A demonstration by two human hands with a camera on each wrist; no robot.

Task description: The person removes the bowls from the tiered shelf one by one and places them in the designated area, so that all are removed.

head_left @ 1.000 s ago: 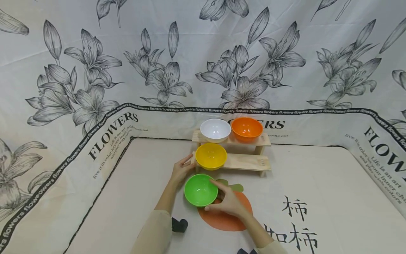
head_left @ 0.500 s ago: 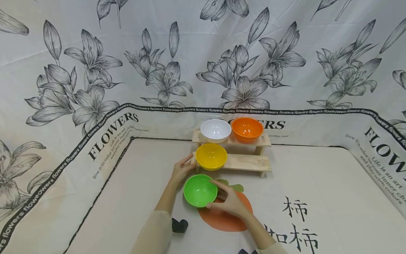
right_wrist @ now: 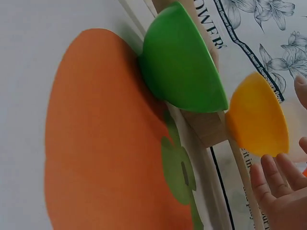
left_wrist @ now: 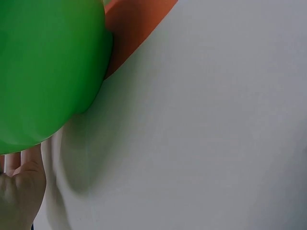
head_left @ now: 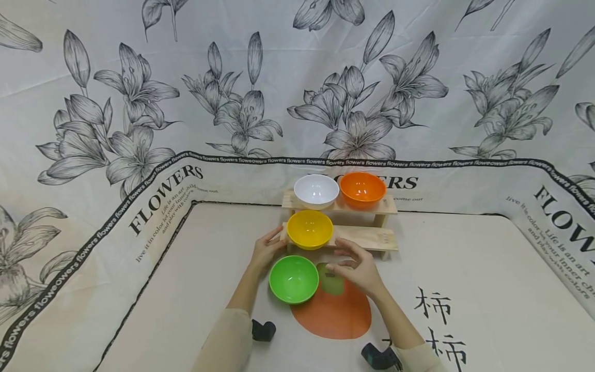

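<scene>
A green bowl [head_left: 294,279] sits upright on the table in front of a two-tier wooden stand [head_left: 364,236]. The lower tier carries a yellow bowl [head_left: 309,229] at its left end. My left hand [head_left: 266,251] rests at the left end of that tier, fingers extended; the left wrist view hides much of it behind the green bowl. My right hand [head_left: 360,266] is right of the green bowl, before the lower tier, holding nothing. In the right wrist view its fingers [right_wrist: 271,175] are spread and overlap the yellow bowl's edge.
A white bowl [head_left: 316,191] and an orange bowl [head_left: 362,189] stand side by side on the upper tier. The cloth has a printed orange persimmon [head_left: 332,315] and black characters. A flower-patterned curtain [head_left: 297,103] rises behind the stand.
My right hand has let go of the green bowl and moved up and right towards the lower tier. The bowl shifted slightly left earlier and now stays put. My left hand has not moved.
</scene>
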